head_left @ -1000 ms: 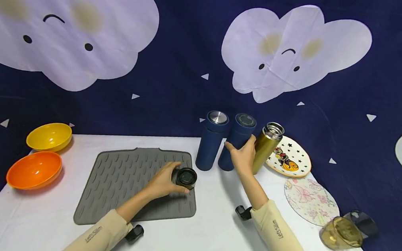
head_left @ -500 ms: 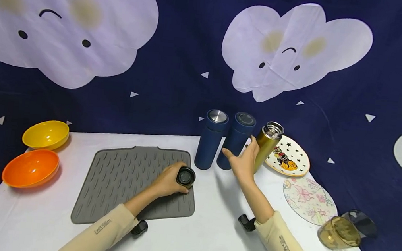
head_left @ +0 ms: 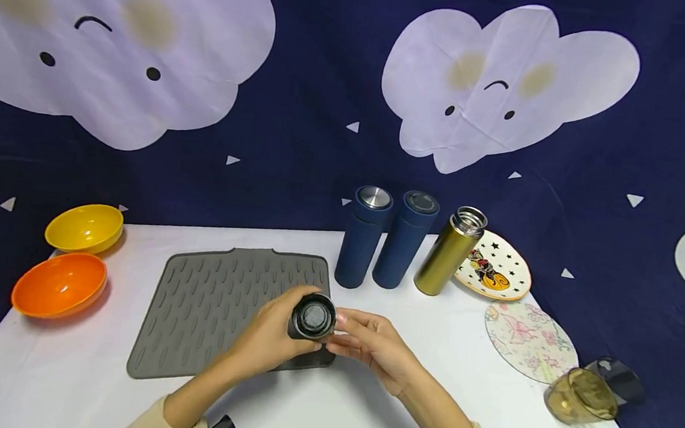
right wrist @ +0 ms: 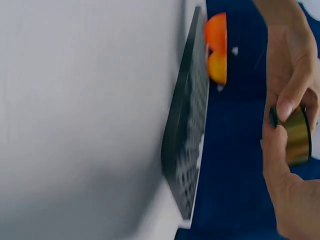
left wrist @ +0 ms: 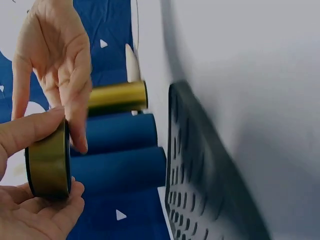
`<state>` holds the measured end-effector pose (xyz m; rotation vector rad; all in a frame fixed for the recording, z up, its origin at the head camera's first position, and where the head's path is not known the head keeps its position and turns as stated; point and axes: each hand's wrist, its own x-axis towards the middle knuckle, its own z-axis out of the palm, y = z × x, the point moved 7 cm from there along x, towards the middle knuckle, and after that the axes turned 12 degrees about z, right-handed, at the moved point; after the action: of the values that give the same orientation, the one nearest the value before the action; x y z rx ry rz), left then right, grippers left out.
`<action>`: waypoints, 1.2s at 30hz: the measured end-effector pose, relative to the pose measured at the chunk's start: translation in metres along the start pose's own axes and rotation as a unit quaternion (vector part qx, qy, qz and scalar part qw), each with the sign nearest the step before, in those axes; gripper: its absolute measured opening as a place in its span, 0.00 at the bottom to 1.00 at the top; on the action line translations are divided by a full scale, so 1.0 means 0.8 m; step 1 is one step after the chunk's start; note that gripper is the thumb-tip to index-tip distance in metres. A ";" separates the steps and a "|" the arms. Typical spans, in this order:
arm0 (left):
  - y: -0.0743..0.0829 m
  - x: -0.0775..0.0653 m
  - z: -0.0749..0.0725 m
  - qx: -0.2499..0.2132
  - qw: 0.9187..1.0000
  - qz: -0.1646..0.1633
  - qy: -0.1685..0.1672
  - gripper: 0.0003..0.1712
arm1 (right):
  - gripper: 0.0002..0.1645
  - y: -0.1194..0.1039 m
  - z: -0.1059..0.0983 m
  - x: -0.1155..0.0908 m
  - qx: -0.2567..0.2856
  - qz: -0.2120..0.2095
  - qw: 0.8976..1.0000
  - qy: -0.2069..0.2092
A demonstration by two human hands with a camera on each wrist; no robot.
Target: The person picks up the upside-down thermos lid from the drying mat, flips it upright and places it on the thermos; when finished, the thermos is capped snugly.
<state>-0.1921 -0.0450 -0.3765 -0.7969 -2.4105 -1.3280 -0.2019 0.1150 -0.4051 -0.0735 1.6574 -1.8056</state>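
My left hand (head_left: pixel 273 334) holds a gold-sided flask lid (left wrist: pixel 49 165) with a black rim, gripping it between thumb and fingers above the grey mat's right edge. In the head view the lid's dark round inside faces up. My right hand (head_left: pixel 376 349) is at the lid's right side, fingers extended toward it and fingertips at its edge. The left wrist view shows that hand's fingers fairly straight beside the lid; whether they press on it is hard to tell. A gold flask (head_left: pixel 450 252) stands with its steel mouth uncovered. To its left stand two blue flasks (head_left: pixel 361 243), both capped.
The grey ridged mat (head_left: pixel 205 311) lies on the white table. Yellow (head_left: pixel 84 229) and orange bowls (head_left: pixel 59 286) sit at the left. On the right are a patterned plate (head_left: pixel 493 264), a round floral mat (head_left: pixel 529 342) and an amber cup (head_left: pixel 580 398).
My right hand has left the gold flask and come down and left to the lid. My left hand has drawn the lid slightly nearer to me, still gripping it.
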 end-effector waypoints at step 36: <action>0.004 -0.061 0.013 -0.418 0.888 -0.138 -0.134 0.44 | 0.19 -0.021 0.078 -0.109 -0.425 -0.548 0.701 0.165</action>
<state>-0.1504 -0.0513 -0.4032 -0.8771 -2.1336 -2.6049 -0.1130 0.1042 -0.3442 -1.5108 2.9642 -1.5418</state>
